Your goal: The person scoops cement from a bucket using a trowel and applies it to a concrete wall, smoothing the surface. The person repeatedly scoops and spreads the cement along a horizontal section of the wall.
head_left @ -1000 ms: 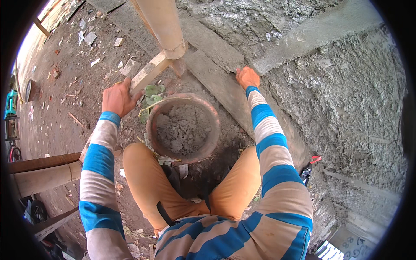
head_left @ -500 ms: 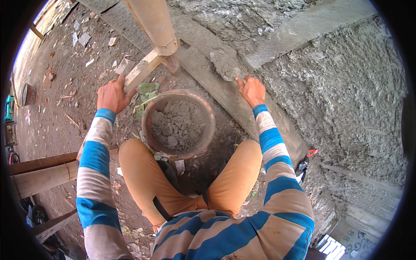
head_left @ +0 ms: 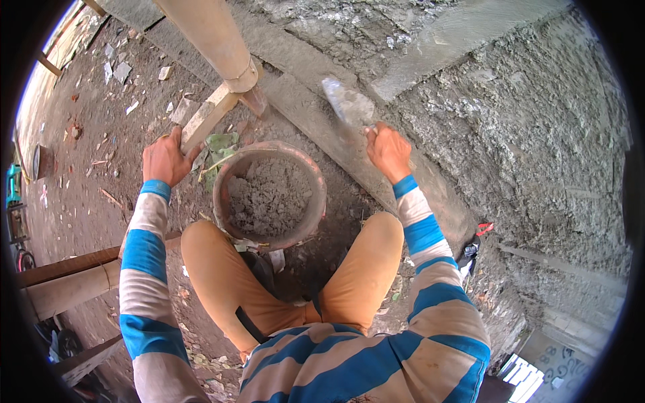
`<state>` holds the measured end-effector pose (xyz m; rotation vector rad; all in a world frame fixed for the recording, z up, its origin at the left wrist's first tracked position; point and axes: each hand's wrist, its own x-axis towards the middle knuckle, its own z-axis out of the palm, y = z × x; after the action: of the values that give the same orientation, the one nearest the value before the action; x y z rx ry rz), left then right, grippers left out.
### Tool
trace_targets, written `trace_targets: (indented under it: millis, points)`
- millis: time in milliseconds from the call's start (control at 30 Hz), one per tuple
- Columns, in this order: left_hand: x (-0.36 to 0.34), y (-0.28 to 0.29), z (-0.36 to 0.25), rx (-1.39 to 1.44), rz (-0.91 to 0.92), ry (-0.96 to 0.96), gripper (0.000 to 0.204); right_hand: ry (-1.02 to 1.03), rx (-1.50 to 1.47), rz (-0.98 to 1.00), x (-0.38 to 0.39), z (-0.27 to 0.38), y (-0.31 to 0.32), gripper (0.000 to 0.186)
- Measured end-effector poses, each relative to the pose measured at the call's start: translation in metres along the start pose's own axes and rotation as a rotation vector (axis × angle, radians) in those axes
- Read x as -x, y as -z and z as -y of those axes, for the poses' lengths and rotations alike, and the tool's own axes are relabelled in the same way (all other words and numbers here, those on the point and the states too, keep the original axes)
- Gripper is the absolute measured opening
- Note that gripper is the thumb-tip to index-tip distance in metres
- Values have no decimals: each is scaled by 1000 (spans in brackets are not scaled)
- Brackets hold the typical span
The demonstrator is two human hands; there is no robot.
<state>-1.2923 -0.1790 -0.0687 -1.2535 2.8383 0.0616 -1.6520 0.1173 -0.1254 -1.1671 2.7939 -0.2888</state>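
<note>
In my right hand (head_left: 390, 153) is a trowel, held by its handle end. Its pale, shiny blade (head_left: 348, 102) is smeared by motion and lies over the grey ledge at the foot of the rough wall. My left hand (head_left: 165, 160) is closed round the near end of a light wooden bar (head_left: 209, 115), which runs up to a thick bamboo post (head_left: 209, 39). Between my hands, nearer my knees, stands a round reddish tub (head_left: 318, 201) with crumbly grey mortar (head_left: 270, 196) inside.
A rough grey mortared wall (head_left: 517, 148) fills the right side. A long grey board (head_left: 319, 131) slants along its foot. Green leaves (head_left: 218, 142) lie beside the tub. Bamboo and timber rails (head_left: 74, 290) stand at lower left. Rubble litters the dirt floor (head_left: 101, 141).
The trowel blade has turned and now shows a bright face, where before it lay flat with grey mortar by it. The left hand keeps its hold on the wooden bar.
</note>
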Motion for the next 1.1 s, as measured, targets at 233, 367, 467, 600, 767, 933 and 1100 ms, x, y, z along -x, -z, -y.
trace_targets:
  millis: [233, 367, 467, 600, 767, 933, 1100]
  points:
    - [-4, -3, -2, 21, 3, -19, 56, -203, 158, 250, -85, -50, -39, 38]
    - [-1, -5, 3, 12, -20, -18, 51, -314, -255, 373, -90, -32, -50, 32]
    - [-3, -5, 0, 33, -17, -23, 50, -399, -541, 478, -98, -37, -59, 29]
    - [-2, -8, 6, 9, -24, -47, 48, -513, -929, 370, -95, -24, -59, 26]
    - [-2, -6, 5, 10, -14, -31, 47, -509, -869, 344, -105, -16, -55, 22]
    - [-3, -3, 2, 20, -7, -29, 48, -543, -906, 294, -114, -1, -57, 11]
    - [-3, -2, -1, 17, -14, -30, 49, -617, -835, 367, -130, 6, -57, 18]
